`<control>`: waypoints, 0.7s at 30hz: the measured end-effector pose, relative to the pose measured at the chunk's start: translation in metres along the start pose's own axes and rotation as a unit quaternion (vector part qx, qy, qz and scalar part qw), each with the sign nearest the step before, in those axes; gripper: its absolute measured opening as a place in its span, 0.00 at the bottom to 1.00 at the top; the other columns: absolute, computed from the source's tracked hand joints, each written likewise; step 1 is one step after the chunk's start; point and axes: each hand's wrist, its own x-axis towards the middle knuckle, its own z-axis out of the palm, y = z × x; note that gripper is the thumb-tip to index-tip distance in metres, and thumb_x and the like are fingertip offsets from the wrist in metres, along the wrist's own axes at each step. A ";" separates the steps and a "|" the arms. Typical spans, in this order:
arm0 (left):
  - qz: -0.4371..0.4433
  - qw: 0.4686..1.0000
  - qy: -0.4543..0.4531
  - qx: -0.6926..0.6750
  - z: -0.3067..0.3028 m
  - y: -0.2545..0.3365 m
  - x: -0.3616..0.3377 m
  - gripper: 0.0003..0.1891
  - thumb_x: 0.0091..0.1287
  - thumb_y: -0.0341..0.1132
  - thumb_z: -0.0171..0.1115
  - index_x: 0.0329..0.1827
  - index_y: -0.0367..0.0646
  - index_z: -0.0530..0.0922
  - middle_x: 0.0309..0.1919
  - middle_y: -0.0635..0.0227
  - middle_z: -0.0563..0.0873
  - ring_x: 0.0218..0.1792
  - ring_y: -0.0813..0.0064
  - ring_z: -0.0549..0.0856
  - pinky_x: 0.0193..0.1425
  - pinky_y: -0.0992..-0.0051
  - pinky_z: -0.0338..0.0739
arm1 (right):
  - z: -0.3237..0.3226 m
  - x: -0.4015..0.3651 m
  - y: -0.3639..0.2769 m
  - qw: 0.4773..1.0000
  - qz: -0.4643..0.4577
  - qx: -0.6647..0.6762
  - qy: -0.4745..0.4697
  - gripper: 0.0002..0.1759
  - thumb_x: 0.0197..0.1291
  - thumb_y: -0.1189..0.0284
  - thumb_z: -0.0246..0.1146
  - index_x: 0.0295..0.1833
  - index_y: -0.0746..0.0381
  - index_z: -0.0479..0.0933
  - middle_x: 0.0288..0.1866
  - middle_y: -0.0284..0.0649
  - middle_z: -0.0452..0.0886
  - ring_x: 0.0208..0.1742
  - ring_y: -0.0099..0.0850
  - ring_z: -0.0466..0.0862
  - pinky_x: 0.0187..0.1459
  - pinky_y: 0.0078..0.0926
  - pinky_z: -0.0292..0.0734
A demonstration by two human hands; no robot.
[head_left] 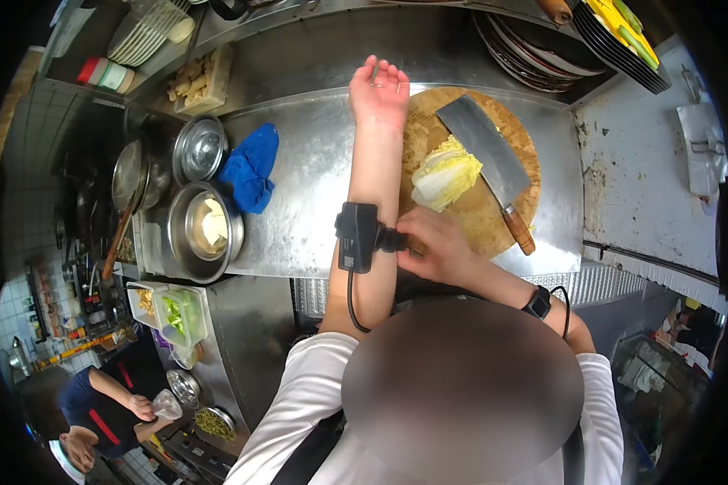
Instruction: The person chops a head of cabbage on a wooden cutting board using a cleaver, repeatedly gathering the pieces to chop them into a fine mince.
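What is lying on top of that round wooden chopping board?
A cleaver and a piece of pale cabbage lie on the chopping board. The left forearm covers its left edge and the right hand its near rim.

No legible text, label, brand, number or sign appears on any object or surface in this view.

The shiny metal bench (pixel 315 162) runs from left to right. A round wooden board (pixel 477 214) lies on its right part. A crumpled blue cloth (pixel 251 168) lies left of the middle. Two metal bowls sit at the left end. The small bowl (pixel 188 162) is far, and the big bowl (pixel 178 242) is near, with something pale inside.
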 end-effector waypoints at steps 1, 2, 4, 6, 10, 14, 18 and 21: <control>0.047 0.995 -0.003 0.085 -0.001 -0.004 -0.003 0.07 0.69 0.32 0.51 0.42 0.42 0.77 0.33 0.71 0.81 0.35 0.75 0.79 0.45 0.70 0.76 | 0.000 -0.001 -0.001 1.000 -0.008 0.000 -0.009 0.21 0.39 0.79 0.71 0.42 0.64 0.73 0.35 0.42 0.77 0.34 0.41 0.79 0.32 0.34 0.75; 0.094 0.981 -0.006 0.169 0.000 -0.007 -0.007 0.07 0.69 0.33 0.52 0.43 0.42 0.77 0.33 0.71 0.81 0.36 0.76 0.79 0.45 0.71 0.76 | 0.000 -0.002 -0.001 1.000 -0.009 0.001 -0.010 0.21 0.39 0.79 0.71 0.42 0.64 0.73 0.35 0.42 0.77 0.34 0.41 0.79 0.32 0.34 0.75; 0.144 0.959 -0.011 0.245 0.001 -0.010 -0.014 0.06 0.70 0.34 0.54 0.46 0.44 0.75 0.30 0.70 0.80 0.31 0.80 0.77 0.38 0.76 0.74 | 0.000 -0.004 -0.002 1.000 -0.019 -0.006 -0.006 0.21 0.38 0.78 0.71 0.41 0.64 0.72 0.34 0.42 0.76 0.33 0.40 0.79 0.31 0.35 0.74; 0.294 0.871 -0.069 0.386 -0.004 -0.014 -0.008 0.05 0.70 0.31 0.54 0.44 0.43 0.75 0.26 0.70 0.80 0.28 0.82 0.77 0.35 0.80 0.72 | 0.000 -0.004 -0.003 1.000 -0.028 -0.007 -0.007 0.21 0.38 0.78 0.71 0.41 0.64 0.72 0.34 0.42 0.76 0.33 0.40 0.79 0.31 0.34 0.74; 0.399 0.769 -0.125 0.484 -0.003 -0.019 -0.014 0.03 0.70 0.28 0.54 0.40 0.42 0.76 0.23 0.72 0.80 0.24 0.82 0.77 0.29 0.79 0.71 | 0.000 -0.003 -0.007 0.999 -0.033 0.003 -0.006 0.20 0.39 0.78 0.72 0.40 0.64 0.73 0.33 0.41 0.76 0.34 0.40 0.79 0.31 0.34 0.74; 0.526 0.570 -0.135 0.617 0.002 -0.021 -0.026 0.03 0.65 0.29 0.58 0.38 0.42 0.80 0.19 0.72 0.80 0.21 0.82 0.77 0.27 0.76 0.71 | -0.001 -0.002 -0.009 0.999 -0.031 0.018 -0.004 0.20 0.38 0.79 0.72 0.39 0.63 0.73 0.33 0.40 0.76 0.34 0.40 0.79 0.32 0.34 0.74; 0.637 0.384 -0.195 0.640 0.011 -0.024 -0.033 0.01 0.60 0.28 0.60 0.34 0.44 0.79 0.21 0.68 0.81 0.25 0.68 0.81 0.30 0.67 0.75 | -0.002 0.000 -0.012 1.000 -0.016 0.025 0.000 0.19 0.39 0.79 0.71 0.39 0.63 0.73 0.33 0.40 0.76 0.34 0.40 0.79 0.32 0.34 0.74; 0.663 0.329 -0.232 0.631 0.012 -0.029 -0.038 0.01 0.58 0.28 0.62 0.32 0.45 0.79 0.22 0.68 0.81 0.26 0.67 0.81 0.30 0.67 0.76 | -0.001 0.000 -0.011 1.000 -0.017 0.015 -0.009 0.18 0.40 0.79 0.71 0.39 0.63 0.73 0.33 0.40 0.76 0.35 0.40 0.79 0.33 0.34 0.75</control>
